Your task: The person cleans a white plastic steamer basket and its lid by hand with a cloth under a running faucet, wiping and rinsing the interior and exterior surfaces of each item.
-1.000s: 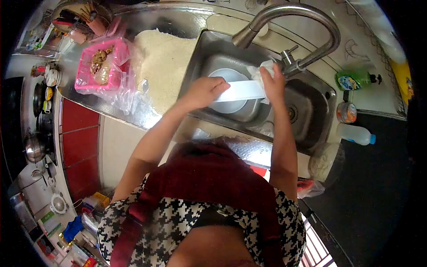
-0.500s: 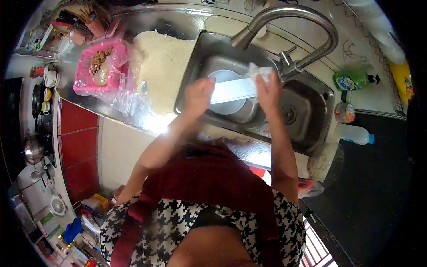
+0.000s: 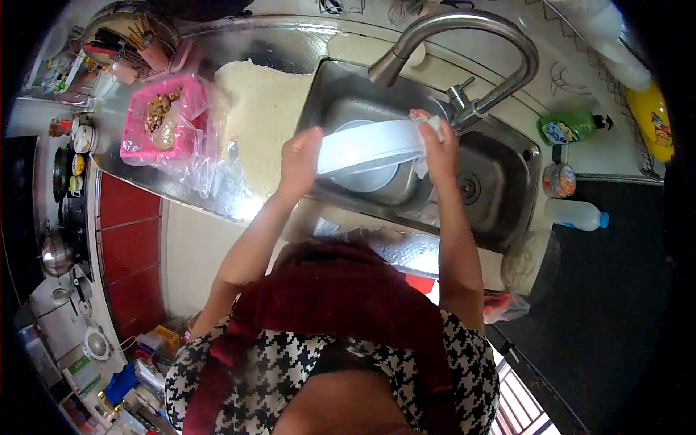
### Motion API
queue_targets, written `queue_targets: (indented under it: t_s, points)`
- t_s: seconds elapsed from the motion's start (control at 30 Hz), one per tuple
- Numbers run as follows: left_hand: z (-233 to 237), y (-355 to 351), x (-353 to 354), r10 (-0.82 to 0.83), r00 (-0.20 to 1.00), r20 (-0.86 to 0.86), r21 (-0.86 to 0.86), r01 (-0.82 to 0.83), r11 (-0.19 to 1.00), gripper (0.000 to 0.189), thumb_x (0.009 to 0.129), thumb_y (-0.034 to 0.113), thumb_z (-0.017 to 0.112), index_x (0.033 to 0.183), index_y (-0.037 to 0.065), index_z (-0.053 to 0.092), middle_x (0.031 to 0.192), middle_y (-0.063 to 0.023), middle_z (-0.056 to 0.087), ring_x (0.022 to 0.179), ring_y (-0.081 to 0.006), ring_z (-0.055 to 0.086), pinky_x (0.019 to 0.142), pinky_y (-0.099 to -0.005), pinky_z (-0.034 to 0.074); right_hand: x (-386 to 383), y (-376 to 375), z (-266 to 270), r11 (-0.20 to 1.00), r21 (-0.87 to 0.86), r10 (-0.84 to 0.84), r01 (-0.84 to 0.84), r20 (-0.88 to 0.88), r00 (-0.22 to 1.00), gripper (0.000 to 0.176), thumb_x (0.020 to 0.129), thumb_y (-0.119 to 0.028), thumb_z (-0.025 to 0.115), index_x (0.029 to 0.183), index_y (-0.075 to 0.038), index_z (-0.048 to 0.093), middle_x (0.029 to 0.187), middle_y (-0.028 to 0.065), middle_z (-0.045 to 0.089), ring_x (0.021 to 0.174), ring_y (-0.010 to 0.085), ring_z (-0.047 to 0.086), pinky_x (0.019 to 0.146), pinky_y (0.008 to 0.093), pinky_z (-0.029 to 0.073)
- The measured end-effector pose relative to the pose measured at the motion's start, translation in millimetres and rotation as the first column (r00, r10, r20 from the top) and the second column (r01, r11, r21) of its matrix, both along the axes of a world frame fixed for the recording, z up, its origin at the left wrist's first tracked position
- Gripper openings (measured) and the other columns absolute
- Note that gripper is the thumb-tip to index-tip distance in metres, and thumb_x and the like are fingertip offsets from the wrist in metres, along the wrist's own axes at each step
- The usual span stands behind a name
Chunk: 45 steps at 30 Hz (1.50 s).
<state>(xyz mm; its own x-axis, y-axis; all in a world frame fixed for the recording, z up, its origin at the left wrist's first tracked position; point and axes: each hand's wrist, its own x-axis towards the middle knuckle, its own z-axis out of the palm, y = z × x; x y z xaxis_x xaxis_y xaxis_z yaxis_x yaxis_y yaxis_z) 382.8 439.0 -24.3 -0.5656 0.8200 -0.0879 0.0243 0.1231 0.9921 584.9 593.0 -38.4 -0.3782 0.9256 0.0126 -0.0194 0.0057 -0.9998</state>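
Observation:
A long white plastic container [image 3: 371, 147] is held tilted over the sink, its smooth side facing up. My left hand [image 3: 299, 161] grips its left end, fingers closed around the edge. At the other end, my right hand [image 3: 439, 154] presses a crumpled whitish cloth [image 3: 421, 168] against it. Beneath the container, a round white basin [image 3: 375, 181] sits in the left bowl of the steel sink [image 3: 341, 80], partly covered from view.
The curved faucet [image 3: 500, 36] arches above the sink. Left on the counter are a beige mat [image 3: 254, 109] and a pink basket [image 3: 138, 138] with food and plastic bags. Green dish soap [image 3: 562, 129], a jar [image 3: 558, 181] and a white bottle [image 3: 576, 215] stand at right.
My left hand has moved left, and the white container now shows more of its broad side, tilted differently. My right hand with the cloth has stayed near its right end, slightly lower.

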Motion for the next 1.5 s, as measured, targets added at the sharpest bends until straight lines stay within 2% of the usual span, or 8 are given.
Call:
queue_targets:
  t_s: [0.33,0.57,0.63,0.7,0.83,1.17,1.37,1.5]
  points:
    - [-26.2,2.9,0.2,0.096,0.506,0.857,-0.036,-0.128,0.991,0.060,0.096,0.047,0.023,0.125,-0.001,0.044,0.117,-0.0135,0.056,0.104,-0.0253,0.057,0.092,-0.0358,0.046,1.7,-19.9,-68.9,0.771,-0.636,-0.338,0.033,-0.364,0.868,0.042,0.091,-0.034,0.040,0.118,-0.003,0.052,0.108,0.0101,0.060,0.096,0.0209,0.060,0.080,0.0345,0.049]
    - [-78.0,3.4,23.1,0.079,0.365,0.928,0.008,-0.229,0.973,0.060,0.095,0.052,0.017,0.126,0.009,0.044,0.125,-0.0107,0.050,0.112,-0.0269,0.051,0.091,-0.0438,0.046,-23.8,-52.5,-94.5,0.696,-0.710,-0.505,0.103,-0.382,0.774,0.044,0.091,-0.035,0.043,0.119,0.000,0.049,0.116,0.0120,0.056,0.102,0.0236,0.056,0.088,0.0349,0.044]
    - [-135.0,1.1,20.0,0.071,0.768,0.636,0.063,-0.143,0.988,0.063,0.093,0.056,0.017,0.129,0.009,0.041,0.130,-0.0109,0.046,0.118,-0.0275,0.046,0.096,-0.0433,0.041,-49.7,-73.8,-75.3,0.677,-0.665,-0.612,0.314,-0.271,0.743,0.052,0.092,-0.037,0.041,0.129,0.000,0.037,0.125,0.0131,0.049,0.113,0.0267,0.049,0.094,0.0359,0.039]
    - [-53.0,21.7,34.0,0.217,0.302,0.928,-0.114,-0.325,0.939,0.063,0.093,0.055,0.018,0.131,0.009,0.037,0.132,-0.0106,0.044,0.119,-0.0279,0.045,0.100,-0.0432,0.038,-59.5,-83.0,-65.7,0.714,-0.412,-0.636,0.566,-0.044,0.770,0.053,0.092,-0.033,0.045,0.126,0.005,0.031,0.128,0.0168,0.043,0.115,0.0286,0.044,0.098,0.0364,0.033]
    - [-35.1,28.6,44.5,0.146,0.226,0.963,-0.045,-0.399,0.916,0.055,0.095,0.048,0.023,0.130,0.009,0.037,0.133,-0.0107,0.043,0.120,-0.0272,0.044,0.100,-0.0445,0.038,-61.1,-85.9,-45.4,0.893,0.106,-0.447,0.437,0.097,0.889,0.045,0.089,-0.023,0.052,0.120,0.005,0.035,0.129,0.0229,0.040,0.116,0.0333,0.042,0.099,0.0401,0.030]
    - [-45.0,19.3,27.5,0.113,0.295,0.949,-0.027,-0.280,0.960,0.052,0.095,0.044,0.025,0.125,0.004,0.040,0.125,-0.0155,0.049,0.111,-0.0260,0.052,0.095,-0.0369,0.044,-87.2,-91.7,-21.0,0.609,0.762,-0.218,-0.222,0.430,0.876,0.034,0.067,-0.013,0.069,0.096,-0.005,0.053,0.132,0.0153,0.041,0.126,0.0369,0.033,0.104,0.0558,0.022]
    - [-57.7,7.8,22.1,0.224,0.168,0.960,-0.124,-0.460,0.879,0.049,0.096,0.041,0.027,0.125,0.004,0.041,0.124,-0.0134,0.050,0.110,-0.0254,0.053,0.092,-0.0402,0.047,-63.6,-60.4,-48.1,0.820,0.534,-0.305,0.208,0.098,0.947,0.031,0.071,-0.008,0.064,0.099,-0.003,0.052,0.126,0.0159,0.047,0.117,0.0352,0.044,0.099,0.0442,0.033]
    - [-174.6,-28.4,-22.5,0.125,0.831,0.542,0.171,-0.254,0.952,0.049,0.097,0.041,0.025,0.124,0.003,0.042,0.123,-0.0131,0.051,0.110,-0.0271,0.053,0.091,-0.0428,0.047,-32.1,-52.1,-45.8,0.853,0.522,-0.137,0.009,0.208,0.969,0.024,0.078,-0.012,0.061,0.098,-0.002,0.051,0.117,0.0160,0.054,0.106,0.0315,0.053,0.090,0.0363,0.040]
